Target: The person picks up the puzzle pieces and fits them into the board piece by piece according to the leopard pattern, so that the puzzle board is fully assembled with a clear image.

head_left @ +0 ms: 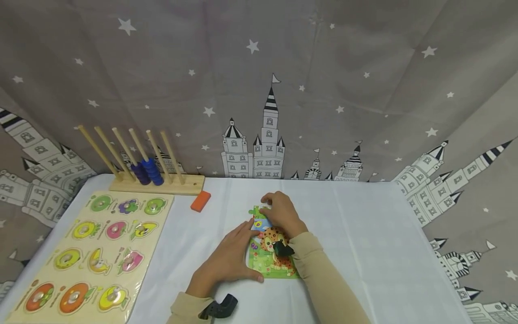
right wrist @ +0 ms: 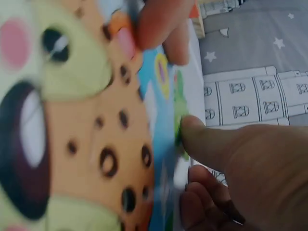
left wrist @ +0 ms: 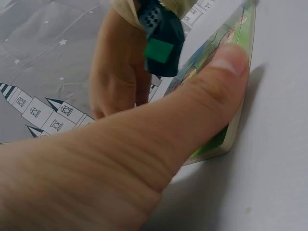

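Observation:
A jigsaw puzzle [head_left: 265, 262] with a spotted leopard cub picture lies on the white table. My left hand [head_left: 228, 256] rests along its left side, fingers stretched toward the top and thumb at the lower edge. In the left wrist view the left thumb [left wrist: 211, 91] lies on the picture near the board's edge. At the puzzle's top, my right hand [head_left: 283, 213] pinches a green puzzle piece [head_left: 255, 211]. The right wrist view shows the right thumb [right wrist: 211, 144] against this green piece [right wrist: 180, 101], with the other fingers curled beneath. The right forearm and wrist camera cover part of the picture.
On the left lies a fruit knob-puzzle board [head_left: 93, 240]. Behind it stands a wooden peg rack [head_left: 194, 183] with purple and blue rings on two pegs. An orange block [head_left: 200, 201] lies beside the rack. A grey castle-print curtain [head_left: 323, 90] hangs along the table's back edge.

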Demonstrator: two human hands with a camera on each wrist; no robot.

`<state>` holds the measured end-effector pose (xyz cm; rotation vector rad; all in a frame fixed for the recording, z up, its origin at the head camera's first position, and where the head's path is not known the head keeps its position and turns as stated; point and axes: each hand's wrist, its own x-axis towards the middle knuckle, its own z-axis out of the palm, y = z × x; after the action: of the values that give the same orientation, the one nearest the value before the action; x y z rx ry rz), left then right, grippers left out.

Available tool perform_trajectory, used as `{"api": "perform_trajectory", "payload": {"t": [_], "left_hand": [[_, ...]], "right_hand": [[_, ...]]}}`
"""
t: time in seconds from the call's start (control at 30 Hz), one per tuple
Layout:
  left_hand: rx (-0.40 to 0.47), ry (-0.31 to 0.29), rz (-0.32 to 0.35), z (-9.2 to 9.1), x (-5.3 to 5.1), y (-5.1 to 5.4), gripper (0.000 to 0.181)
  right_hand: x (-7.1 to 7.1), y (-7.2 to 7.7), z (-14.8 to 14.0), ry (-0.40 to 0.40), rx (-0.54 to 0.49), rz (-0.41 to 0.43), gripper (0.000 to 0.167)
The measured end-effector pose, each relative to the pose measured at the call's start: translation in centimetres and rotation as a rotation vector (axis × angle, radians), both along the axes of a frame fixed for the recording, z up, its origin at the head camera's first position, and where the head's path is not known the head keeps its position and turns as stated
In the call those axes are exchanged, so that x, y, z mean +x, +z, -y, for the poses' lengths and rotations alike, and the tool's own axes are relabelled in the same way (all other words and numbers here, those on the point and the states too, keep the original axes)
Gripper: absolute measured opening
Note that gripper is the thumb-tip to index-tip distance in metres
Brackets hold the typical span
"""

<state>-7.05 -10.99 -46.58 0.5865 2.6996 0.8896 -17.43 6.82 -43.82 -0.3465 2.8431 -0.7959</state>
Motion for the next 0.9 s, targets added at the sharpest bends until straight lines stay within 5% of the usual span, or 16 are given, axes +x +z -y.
{"api": "perform_trajectory", "payload": {"t": [0.33,0.7,0.9], "left_hand": [[-0.011,0.008,0.0,0.0,0.0,0.2,0.116],[-0.006,0.006,0.013,-0.3,-0.1,0.2,0.116],[-0.025,0.012,0.015,-0.2,-0.1,0.2,0.118]], "right_hand": [[0.2,0.4,-1.8,0.071,-0.03,0.031,0.026],[-0.1,-0.5,-2.7,-0.046,-0.207,0.098,0.02],[0.5,-0.5,-3.4,-0.008,-0.244,0.105,0.04]]}}
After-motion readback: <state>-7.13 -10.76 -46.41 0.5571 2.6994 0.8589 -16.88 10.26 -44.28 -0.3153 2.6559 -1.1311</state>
